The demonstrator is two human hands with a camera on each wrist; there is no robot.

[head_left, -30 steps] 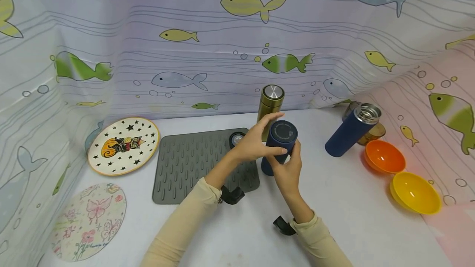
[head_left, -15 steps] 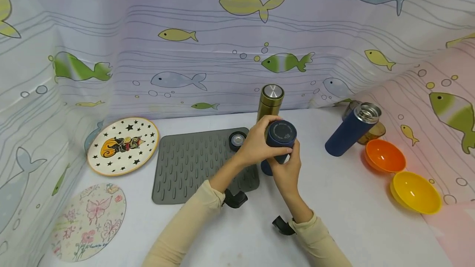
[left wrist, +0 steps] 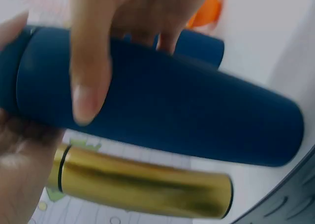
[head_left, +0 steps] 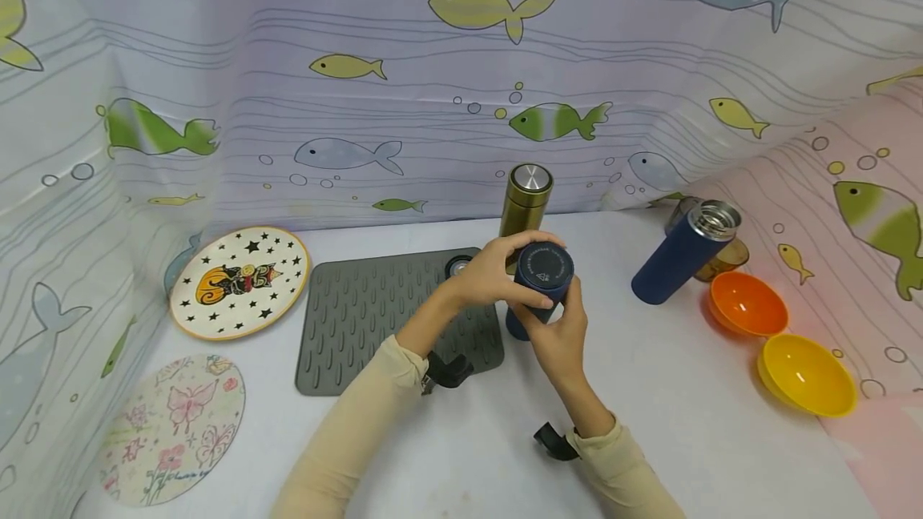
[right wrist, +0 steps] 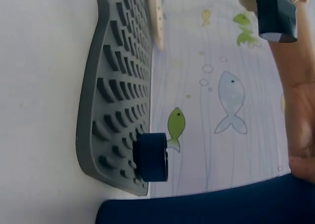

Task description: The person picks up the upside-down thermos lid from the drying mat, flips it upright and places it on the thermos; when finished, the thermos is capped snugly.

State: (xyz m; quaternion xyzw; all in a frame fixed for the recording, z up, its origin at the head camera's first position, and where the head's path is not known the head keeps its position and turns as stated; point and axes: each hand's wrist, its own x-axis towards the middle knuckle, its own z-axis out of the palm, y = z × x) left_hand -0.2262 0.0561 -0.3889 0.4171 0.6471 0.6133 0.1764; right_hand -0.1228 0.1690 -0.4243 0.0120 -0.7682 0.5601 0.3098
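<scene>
Navy flask [head_left: 537, 295], upright, lid up, left hand [head_left: 490, 275] fingers round lid, right hand [head_left: 558, 339] fingers gripping body

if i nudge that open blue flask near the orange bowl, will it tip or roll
The open blue flask is tall and narrow and seems to lean, so a nudge would probably tip it. Being a smooth cylinder, it may then roll toward the orange bowl. Its metal mouth suggests a stiff body.

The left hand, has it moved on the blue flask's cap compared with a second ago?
Yes. The left hand, open beside the cap then, now curls over the blue flask, while the gold flask behind stayed put.
</scene>
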